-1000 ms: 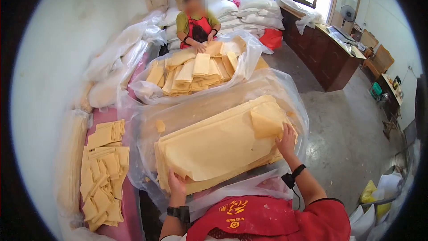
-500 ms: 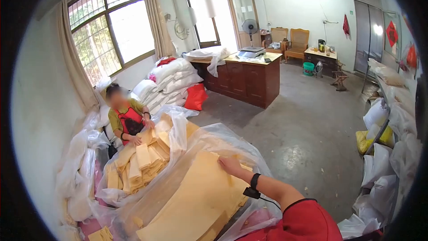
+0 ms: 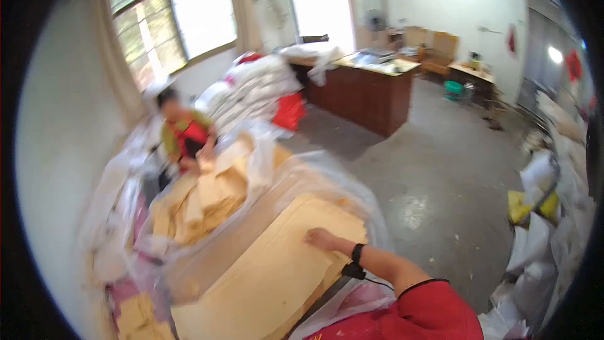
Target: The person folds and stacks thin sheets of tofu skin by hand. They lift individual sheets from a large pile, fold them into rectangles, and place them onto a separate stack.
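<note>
- The person's right hand lies palm down on the top of a stack of large, thin, pale yellow sheets, close to the stack's far right corner. That looks like a spot from which a corner can be pressed or lifted.
- The picture is smeared by motion. The fingers seem to lie close together and flat on the sheet, but I cannot tell whether the tips pinch an edge.
- A black wristband sits on that wrist, and a thin cord runs from it towards the red sleeve.
- The left hand is out of sight.
- The stack lies flat in front of the person inside a crumpled clear plastic liner. The liner is pushed down round the sides, so I judge it shields the sheets from below while the top stays open to reach.
- Beyond it a co-worker in a red apron bends over a second plastic-lined heap of folded yellow sheets, both hands down at it.
- Small folded yellow pieces lie at the lower left, apart from the big stack.
- Further back, white sacks are piled beside a brown wooden desk.
</note>
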`<state>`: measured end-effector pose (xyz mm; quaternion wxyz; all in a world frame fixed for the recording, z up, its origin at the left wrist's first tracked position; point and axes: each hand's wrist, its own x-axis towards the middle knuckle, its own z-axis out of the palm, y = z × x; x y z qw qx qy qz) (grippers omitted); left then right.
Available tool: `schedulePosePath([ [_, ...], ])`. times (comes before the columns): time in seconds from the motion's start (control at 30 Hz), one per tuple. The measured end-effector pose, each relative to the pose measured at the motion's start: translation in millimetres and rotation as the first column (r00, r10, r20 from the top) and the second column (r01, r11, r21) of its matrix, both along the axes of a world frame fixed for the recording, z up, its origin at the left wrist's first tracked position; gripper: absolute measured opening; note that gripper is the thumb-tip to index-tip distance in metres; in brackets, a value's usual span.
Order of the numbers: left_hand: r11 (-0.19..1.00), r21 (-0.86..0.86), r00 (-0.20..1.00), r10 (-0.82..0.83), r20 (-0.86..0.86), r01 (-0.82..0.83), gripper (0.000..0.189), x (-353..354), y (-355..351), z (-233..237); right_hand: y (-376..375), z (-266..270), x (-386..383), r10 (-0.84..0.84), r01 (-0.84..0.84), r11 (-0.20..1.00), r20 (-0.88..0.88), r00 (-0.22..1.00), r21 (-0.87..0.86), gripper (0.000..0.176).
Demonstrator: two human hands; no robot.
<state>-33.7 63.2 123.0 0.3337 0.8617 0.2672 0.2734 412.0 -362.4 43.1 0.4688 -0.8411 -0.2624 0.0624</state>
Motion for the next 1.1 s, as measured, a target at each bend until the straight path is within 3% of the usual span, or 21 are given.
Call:
schedulePosePath([
  [0.1, 0.992, -0.117, 0.986, 0.057, 0.155, -0.039, 0.037, -15.5, 49.7, -15.8, 24.7, -43.3, 4.1, 0.052, -0.046, 0.998, -0.176, 0.983, 0.042, 0.052],
  [0.13, 0.987, 0.03, 0.983, 0.157, 0.098, -0.16, 0.038, -10.3, 52.6, -7.3, 26.1, -15.7, -8.1, 0.028, -0.054, 0.988, -0.175, 0.984, -0.144, 0.067],
  [0.17, 0.988, -0.155, 0.967, 0.055, 0.247, -0.016, 0.037, -1.7, 54.2, 8.3, 26.0, -21.7, -18.3, 0.027, -0.062, 0.975, -0.164, 0.986, -0.214, 0.067],
  [0.2, 0.78, -0.624, 0.9, 0.236, 0.366, 0.05, 0.035, 17.2, 57.4, 27.6, 27.9, -24.3, -19.4, 0.02, -0.057, 0.959, -0.133, 0.991, -0.277, 0.067],
  [0.23, 0.741, -0.668, 0.852, 0.308, 0.424, 0.064, 0.029, 37.5, 46.4, 45.8, 31.2, -13.3, -30.6, 0.03, -0.068, 0.949, -0.126, 0.992, -0.308, 0.059],
  [0.3, 0.773, -0.63, 0.859, 0.27, 0.434, 0.075, 0.027, 61.7, 19.7, 73.0, 36.5, -10.4, -45.9, 0.068, -0.103, 0.935, -0.115, 0.991, -0.339, 0.051],
  [0.37, 0.788, -0.609, 0.879, 0.221, 0.423, 0.094, 0.026, 91.7, 6.9, 49.7, 46.1, -22.0, -56.5, 0.048, -0.076, 0.967, -0.12, 0.992, -0.242, 0.053],
  [0.4, 0.864, -0.503, 0.972, 0.127, 0.199, -0.01, 0.034, 113.6, -49.0, 93.8, 53.4, -23.7, -59.7, 0.071, -0.097, 0.966, -0.116, 0.991, -0.24, 0.053],
  [0.43, 0.97, -0.237, 0.995, 0.075, 0.063, -0.059, 0.037, 132.8, -39.4, 38.9, 60.2, -23.6, -62.9, 0.041, -0.09, 0.971, -0.216, 0.975, -0.22, 0.047],
  [0.47, 0.974, -0.156, 0.958, -0.198, -0.208, 0.167, 0.038, 169.2, -15.9, -44.7, 65.5, -25.2, -67.0, 0.008, -0.076, 0.976, -0.314, 0.949, -0.206, 0.041],
  [0.5, 0.962, 0.129, 0.957, -0.21, -0.201, 0.239, 0.038, 178.7, -94.6, -1.1, 69.0, -29.9, -71.0, 0.017, -0.086, 0.974, -0.311, 0.95, -0.208, 0.041],
  [0.53, 0.912, 0.066, 0.9, -0.386, -0.204, 0.406, 0.038, 203.0, -116.6, -35.1, 71.6, -39.0, -74.5, 0.078, -0.111, 0.992, -0.421, 0.904, -0.055, 0.034],
  [0.57, 0.887, 0.109, 0.887, -0.457, 0.066, 0.448, 0.04, 218.1, -163.1, -38.4, 71.8, -47.3, -77.6, 0.148, -0.113, 0.989, -0.517, 0.843, 0.099, 0.028],
  [0.67, 0.695, -0.464, 0.683, -0.693, -0.23, 0.549, 0.047, 219.6, -239.3, -10.7, 64.3, -57.4, -75.9, 0.11, -0.081, 0.993, -0.4, 0.91, 0.089, 0.019],
  [0.7, 0.689, -0.466, 0.679, -0.699, -0.225, 0.555, 0.047, 213.5, -241.6, -19.7, 57.7, -49.5, -73.1, 0.102, -0.074, 0.994, -0.399, 0.911, 0.084, 0.019],
  [0.77, 0.635, 0.164, 0.655, -0.721, -0.227, 0.755, 0.049, 191.6, -234.4, -44.9, 40.4, -32.0, -68.6, 0.002, -0.04, 0.997, -0.495, 0.869, -0.067, 0.021],
  [0.8, 0.634, 0.152, 0.651, -0.723, -0.23, 0.758, 0.049, 185.0, -221.9, -51.5, 35.9, -29.3, -67.1, -0.003, -0.039, 0.997, -0.505, 0.863, -0.072, 0.021],
  [0.97, 0.8, 0.327, 0.844, -0.374, -0.384, 0.503, 0.06, 132.0, -156.8, -37.5, 44.2, -7.3, -71.2, 0.05, 0.087, 0.982, -0.673, 0.738, 0.169, 0.039],
  [1.03, 0.83, 0.537, 0.929, 0.067, -0.364, 0.15, 0.062, 108.7, -143.8, -47.6, 44.1, -2.5, -71.8, 0.065, 0.07, 0.981, -0.644, 0.762, 0.182, 0.045],
  [1.07, 0.829, 0.538, 0.928, 0.065, -0.366, 0.154, 0.062, 100.1, -135.2, -58.1, 44.0, 4.0, -73.8, 0.048, 0.076, 0.985, -0.67, 0.74, 0.154, 0.043],
  [1.1, 0.949, 0.3, 0.942, 0.013, -0.337, 0.094, 0.062, 94.4, -126.8, -68.6, 44.3, 7.2, -75.3, 0.03, 0.079, 0.989, -0.696, 0.718, 0.123, 0.042],
])
